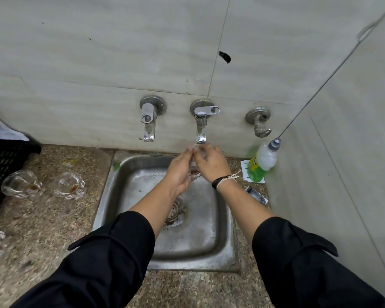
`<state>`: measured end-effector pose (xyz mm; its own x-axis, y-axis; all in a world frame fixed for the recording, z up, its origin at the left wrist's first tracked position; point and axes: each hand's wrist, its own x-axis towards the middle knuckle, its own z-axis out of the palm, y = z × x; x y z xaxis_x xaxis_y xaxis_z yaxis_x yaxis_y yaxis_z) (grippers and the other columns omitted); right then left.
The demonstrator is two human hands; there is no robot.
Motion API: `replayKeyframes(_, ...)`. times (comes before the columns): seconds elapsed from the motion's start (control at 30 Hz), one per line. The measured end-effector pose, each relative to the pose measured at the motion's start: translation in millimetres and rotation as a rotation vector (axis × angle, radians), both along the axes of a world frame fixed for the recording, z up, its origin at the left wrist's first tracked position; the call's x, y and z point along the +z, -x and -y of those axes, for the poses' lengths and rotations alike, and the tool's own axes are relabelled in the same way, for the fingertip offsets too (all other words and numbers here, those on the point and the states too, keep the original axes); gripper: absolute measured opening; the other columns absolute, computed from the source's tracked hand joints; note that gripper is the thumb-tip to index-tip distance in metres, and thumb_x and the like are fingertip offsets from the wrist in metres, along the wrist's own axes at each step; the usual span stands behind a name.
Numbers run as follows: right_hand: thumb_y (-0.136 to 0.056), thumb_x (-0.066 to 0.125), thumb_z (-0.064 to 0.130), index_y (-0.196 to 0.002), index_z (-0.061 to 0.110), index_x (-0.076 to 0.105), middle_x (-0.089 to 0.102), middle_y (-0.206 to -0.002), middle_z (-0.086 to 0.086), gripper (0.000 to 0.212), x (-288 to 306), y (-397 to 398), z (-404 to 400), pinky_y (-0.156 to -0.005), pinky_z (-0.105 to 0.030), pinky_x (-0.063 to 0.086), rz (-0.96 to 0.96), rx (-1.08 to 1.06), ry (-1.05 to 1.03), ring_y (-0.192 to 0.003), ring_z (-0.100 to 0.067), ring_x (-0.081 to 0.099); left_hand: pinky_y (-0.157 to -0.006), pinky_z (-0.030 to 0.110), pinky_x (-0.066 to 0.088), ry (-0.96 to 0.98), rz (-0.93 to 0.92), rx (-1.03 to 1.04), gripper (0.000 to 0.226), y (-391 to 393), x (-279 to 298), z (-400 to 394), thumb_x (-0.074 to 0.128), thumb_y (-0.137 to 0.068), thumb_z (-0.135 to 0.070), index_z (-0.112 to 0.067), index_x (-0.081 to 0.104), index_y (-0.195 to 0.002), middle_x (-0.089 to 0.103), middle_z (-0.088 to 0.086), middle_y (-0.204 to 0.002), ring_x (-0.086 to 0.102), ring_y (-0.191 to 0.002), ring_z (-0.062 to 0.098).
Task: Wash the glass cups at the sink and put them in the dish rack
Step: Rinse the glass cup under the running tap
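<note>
You are gripping a cup (pixel 195 168) with both the left hand (pixel 180 172) and right hand (pixel 211 163) under the tap (pixel 201 132), over the sink (pixel 129 190).

Both forearms, bare below rolled black sleeves, reached forward and converged. The left hand (pixel 180 172) and right hand (pixel 211 164) met, fingers curled together around something. A black band and pale string circled the right wrist.
</note>
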<state>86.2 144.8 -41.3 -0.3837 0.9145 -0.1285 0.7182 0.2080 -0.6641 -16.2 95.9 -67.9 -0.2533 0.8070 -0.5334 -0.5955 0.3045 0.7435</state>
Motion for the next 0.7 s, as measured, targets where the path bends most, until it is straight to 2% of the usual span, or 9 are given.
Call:
replayKeyframes(0.1, -0.098, 0.051, 0.040, -0.095, 0.016, 0.069, 0.070, -0.093, -0.008, 0.030, 10, 6, -2, -0.070, -0.032, 0.041, -0.045, 0.087, 0.028, -0.089, -0.027, 0.063, -0.059, 0.027, 0.056, 0.018, -0.043, -0.062, 0.038, 12, 7, 3, 0.050, -0.107, -0.042, -0.011, 0.071, -0.113, 0.077, 0.003, -0.080, 0.074, -0.068, 0.013)
replayKeyframes(0.17, -0.099, 0.051, 0.043, -0.079, 0.015, 0.065, 0.067, -0.078, -0.006, 0.038, 17, 13, -3, -0.063, -0.033, 0.038, -0.054, 0.122, 0.071, -0.078, -0.027, 0.063, -0.065, 0.029, 0.057, 0.034, -0.054, -0.092, 0.036, 21, 9, 5, 0.047, -0.107, -0.045, -0.019, 0.073, -0.108, 0.078, 0.001, -0.083, 0.074, -0.074, 0.013)
replayKeyframes(0.23, -0.099, 0.052, 0.046, -0.086, 0.014, 0.070, 0.073, -0.088, -0.006, 0.039, 20, 19, -6, -0.070, -0.033, 0.046, -0.091, 0.118, 0.141, -0.086, -0.025, 0.067, -0.083, 0.038, 0.060, 0.039, -0.017, -0.068, 0.040, 29, 11, 5, 0.045, -0.107, -0.046, -0.020, 0.076, -0.111, 0.079, 0.007, -0.100, 0.073, -0.091, 0.019)
replayKeyframes(0.3, -0.095, 0.055, 0.045, -0.093, 0.021, 0.072, 0.075, -0.099, -0.003, 0.030, 21, 23, -9, -0.084, -0.035, 0.052, -0.144, 0.084, 0.230, -0.094, -0.021, 0.068, -0.103, 0.049, 0.052, 0.042, 0.025, -0.028, 0.048, 35, 12, 4, 0.042, -0.108, -0.047, -0.017, 0.079, -0.112, 0.075, 0.016, -0.117, 0.070, -0.107, 0.028)
replayKeyframes(0.37, -0.086, 0.058, 0.045, -0.090, 0.023, 0.071, 0.076, -0.095, 0.000, 0.026, 20, 23, -10, -0.088, -0.045, 0.057, -0.217, 0.053, 0.338, -0.093, -0.021, 0.071, -0.112, 0.054, 0.045, 0.036, 0.035, -0.023, 0.055, 39, 12, 2, 0.038, -0.109, -0.049, -0.012, 0.079, -0.112, 0.074, 0.019, -0.120, 0.066, -0.117, 0.036)
replayKeyframes(0.43, -0.084, 0.060, 0.041, -0.094, 0.018, 0.072, 0.076, -0.095, -0.005, 0.027, 19, 21, -10, -0.081, -0.051, 0.061, -0.299, 0.023, 0.432, -0.090, -0.026, 0.074, -0.106, 0.055, 0.051, 0.030, 0.025, -0.038, 0.053, 42, 13, 3, 0.043, -0.108, -0.048, -0.006, 0.074, -0.114, 0.076, 0.019, -0.112, 0.069, -0.115, 0.039)
replayKeyframes(0.53, -0.096, 0.059, 0.025, -0.098, 0.012, 0.067, 0.072, -0.105, -0.018, 0.015, 20, 18, -9, -0.073, -0.043, 0.063, -0.475, -0.092, 0.614, -0.090, -0.033, 0.073, -0.076, 0.038, 0.059, 0.011, -0.037, -0.092, 0.042, 41, 14, 5, 0.045, -0.107, -0.046, -0.013, 0.069, -0.097, 0.076, 0.010, -0.090, 0.073, -0.085, 0.026)
replayKeyframes(0.63, -0.101, 0.050, 0.018, -0.099, 0.009, 0.064, 0.070, -0.095, -0.014, 0.017, 21, 19, -7, -0.075, -0.041, 0.063, -0.532, -0.226, 0.761, -0.080, -0.028, 0.070, -0.073, 0.034, 0.057, -0.013, -0.077, -0.096, 0.048, 37, 11, 5, 0.045, -0.106, -0.051, -0.011, 0.071, -0.114, 0.077, 0.011, -0.103, 0.074, -0.087, 0.023)
replayKeyframes(0.7, -0.103, 0.046, 0.024, -0.106, 0.008, 0.065, 0.070, -0.095, -0.013, 0.025, 20, 21, -6, -0.066, -0.034, 0.062, -0.517, -0.211, 0.818, -0.076, -0.024, 0.068, -0.073, 0.035, 0.060, -0.027, -0.029, -0.064, 0.052, 38, 9, 4, 0.045, -0.106, -0.051, -0.007, 0.070, -0.119, 0.077, 0.014, -0.109, 0.074, -0.087, 0.024)
